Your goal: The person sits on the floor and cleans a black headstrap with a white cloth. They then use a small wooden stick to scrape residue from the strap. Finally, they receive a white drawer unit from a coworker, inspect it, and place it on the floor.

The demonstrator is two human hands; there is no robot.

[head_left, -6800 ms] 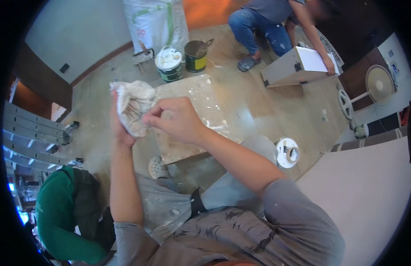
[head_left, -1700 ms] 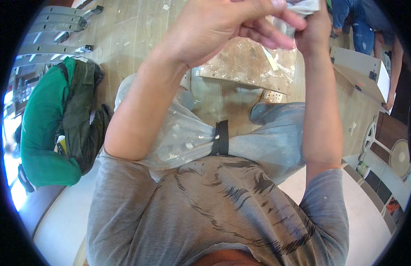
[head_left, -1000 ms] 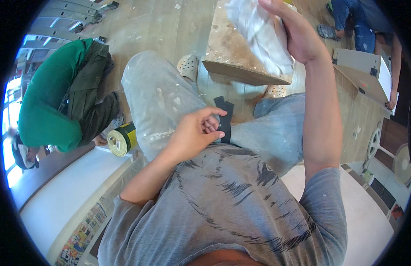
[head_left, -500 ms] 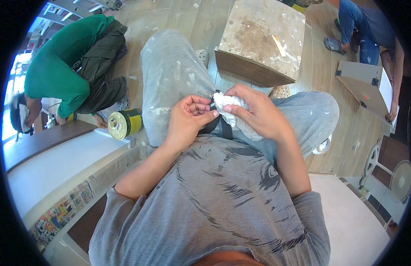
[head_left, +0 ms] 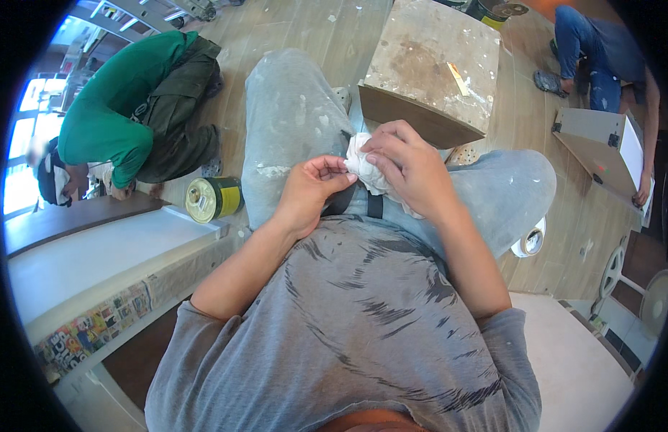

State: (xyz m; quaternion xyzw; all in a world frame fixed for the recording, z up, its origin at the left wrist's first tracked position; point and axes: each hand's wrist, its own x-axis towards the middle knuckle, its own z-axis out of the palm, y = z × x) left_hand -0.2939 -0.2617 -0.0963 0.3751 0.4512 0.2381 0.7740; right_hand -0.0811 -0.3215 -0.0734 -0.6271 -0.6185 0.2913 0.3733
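Crumpled white rag (head_left: 366, 167) bunched soft in the clenched right hand (head_left: 409, 169), at the lap; left hand (head_left: 310, 193) curled, fingertips pinching its near edge. Beneath, paint-speckled grey trousers (head_left: 291, 122). Beyond, a stained, blocky wooden box (head_left: 431, 65). Leftward, a round yellow-green tin (head_left: 211, 199).

The crumpled white rag (head_left: 368, 167) looks like soft, matt cloth, creased all over, and the trousers (head_left: 294, 129) beneath it are pale woven fabric, speckled with dried paint. At twelve o'clock the block (head_left: 431, 68) is raw wood, its top rough, stained and smeared with pale filler, while the floor (head_left: 525, 137) around it is smooth wood-grain plank with a low sheen. At nine o'clock the tin (head_left: 213, 199) is glossy metal with a shiny lid.
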